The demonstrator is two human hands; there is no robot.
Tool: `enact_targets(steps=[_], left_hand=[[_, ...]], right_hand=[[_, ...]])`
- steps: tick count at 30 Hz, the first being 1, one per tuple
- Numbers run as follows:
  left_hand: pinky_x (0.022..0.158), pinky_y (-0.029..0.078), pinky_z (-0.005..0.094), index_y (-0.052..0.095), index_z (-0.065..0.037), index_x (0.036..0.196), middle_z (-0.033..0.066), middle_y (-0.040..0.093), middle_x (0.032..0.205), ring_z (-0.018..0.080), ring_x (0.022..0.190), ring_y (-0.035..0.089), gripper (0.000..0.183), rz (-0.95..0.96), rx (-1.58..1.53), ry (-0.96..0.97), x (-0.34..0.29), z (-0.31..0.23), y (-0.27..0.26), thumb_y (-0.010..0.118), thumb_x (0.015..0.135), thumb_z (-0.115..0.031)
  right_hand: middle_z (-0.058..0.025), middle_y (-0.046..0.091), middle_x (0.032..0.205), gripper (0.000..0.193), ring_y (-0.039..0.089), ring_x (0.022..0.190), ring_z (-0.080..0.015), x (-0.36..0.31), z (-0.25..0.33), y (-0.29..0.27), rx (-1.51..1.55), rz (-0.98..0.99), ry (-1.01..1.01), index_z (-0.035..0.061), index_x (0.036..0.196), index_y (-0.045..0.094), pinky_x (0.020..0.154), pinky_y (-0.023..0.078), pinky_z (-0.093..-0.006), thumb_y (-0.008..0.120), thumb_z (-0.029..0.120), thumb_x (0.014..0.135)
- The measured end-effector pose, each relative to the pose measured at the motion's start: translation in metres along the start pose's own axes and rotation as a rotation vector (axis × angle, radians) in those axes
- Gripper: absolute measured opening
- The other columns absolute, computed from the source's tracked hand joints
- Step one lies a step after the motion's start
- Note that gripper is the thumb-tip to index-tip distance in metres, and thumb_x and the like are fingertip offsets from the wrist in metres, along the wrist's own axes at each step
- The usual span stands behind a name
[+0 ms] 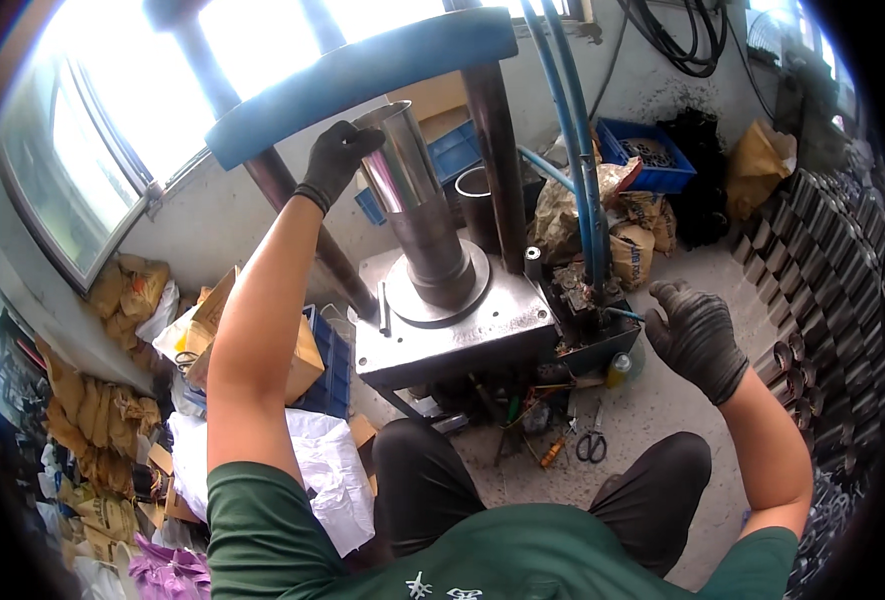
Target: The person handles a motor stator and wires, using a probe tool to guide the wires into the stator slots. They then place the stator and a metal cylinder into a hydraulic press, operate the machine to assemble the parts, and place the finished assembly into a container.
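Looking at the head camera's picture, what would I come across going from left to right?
Purple bag → left gloved hand → shiny metal cylinder → black-handled scissors → right gloved hand → stacked metal pieces.

The metal sleeve (408, 165) is a bright, polished, silvery cylinder, its rim thin, its side streaked with pinkish reflections; it stands upright at the top of the dark stepped post (432, 245). Whether it fits over or into that post cannot be told; it rises above the press table (412, 345), roughly midway between the left and right edges and back from the front edge.
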State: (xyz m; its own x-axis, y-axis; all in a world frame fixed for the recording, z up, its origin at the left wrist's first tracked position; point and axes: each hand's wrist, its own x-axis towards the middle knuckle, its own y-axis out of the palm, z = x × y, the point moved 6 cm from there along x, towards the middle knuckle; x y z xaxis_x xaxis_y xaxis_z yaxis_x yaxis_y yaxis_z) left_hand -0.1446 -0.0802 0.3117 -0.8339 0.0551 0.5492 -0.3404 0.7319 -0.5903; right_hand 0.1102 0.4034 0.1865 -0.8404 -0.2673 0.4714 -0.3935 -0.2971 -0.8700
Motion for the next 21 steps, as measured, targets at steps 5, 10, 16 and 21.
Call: enact_targets(steps=[5, 10, 16, 21], left_hand=[[0.067, 0.052, 0.0289, 0.064, -0.008, 0.092, 0.0012, 0.065, 0.084, 0.0105, 0.068, 0.057, 0.034, -0.050, 0.010, 0.016, -0.007, -0.003, 0.008, 0.084, 0.091, -0.036], [0.090, 0.058, 0.0313, 0.027, -0.007, 0.158, 0.0119, 0.070, 0.109, 0.0183, 0.100, 0.068, 0.092, -0.117, -0.335, 0.034, -0.030, -0.001, 0.027, 0.087, 0.088, -0.012], [0.084, 0.058, 0.0305, 0.034, -0.002, 0.146, 0.0093, 0.069, 0.099, 0.0198, 0.094, 0.068, 0.085, -0.093, -0.573, 0.039, -0.057, 0.064, 0.079, 0.091, 0.083, -0.016], [0.095, 0.055, 0.0334, 0.034, -0.007, 0.142, 0.0116, 0.059, 0.122, 0.0235, 0.110, 0.060, 0.093, -0.277, -0.597, -0.030, -0.090, 0.059, 0.129, 0.093, 0.069, -0.007]], right_hand=[[-0.0248, 0.071, 0.100, 0.038, 0.070, 0.085, -0.0424, -0.001, 0.000, 0.004, -0.048, 0.149, 0.013, -0.0006, 0.120, 0.068, 0.078, 0.058, -0.0504, 0.064, 0.017, 0.087], [-0.0182, 0.073, 0.088, 0.031, 0.073, 0.080, -0.0358, -0.045, 0.022, 0.037, -0.167, 0.679, -0.251, 0.0091, 0.116, 0.066, 0.072, 0.059, -0.0496, 0.056, 0.020, 0.088], [-0.0182, 0.072, 0.085, 0.020, 0.072, 0.079, -0.0388, -0.113, 0.009, 0.055, -0.039, 0.622, -0.154, 0.0083, 0.094, 0.070, 0.072, 0.058, -0.0501, 0.063, 0.025, 0.084], [-0.0185, 0.071, 0.085, 0.020, 0.071, 0.078, -0.0387, -0.142, 0.005, 0.060, -0.019, 0.599, -0.019, 0.0076, 0.088, 0.072, 0.072, 0.058, -0.0499, 0.063, 0.026, 0.084]])
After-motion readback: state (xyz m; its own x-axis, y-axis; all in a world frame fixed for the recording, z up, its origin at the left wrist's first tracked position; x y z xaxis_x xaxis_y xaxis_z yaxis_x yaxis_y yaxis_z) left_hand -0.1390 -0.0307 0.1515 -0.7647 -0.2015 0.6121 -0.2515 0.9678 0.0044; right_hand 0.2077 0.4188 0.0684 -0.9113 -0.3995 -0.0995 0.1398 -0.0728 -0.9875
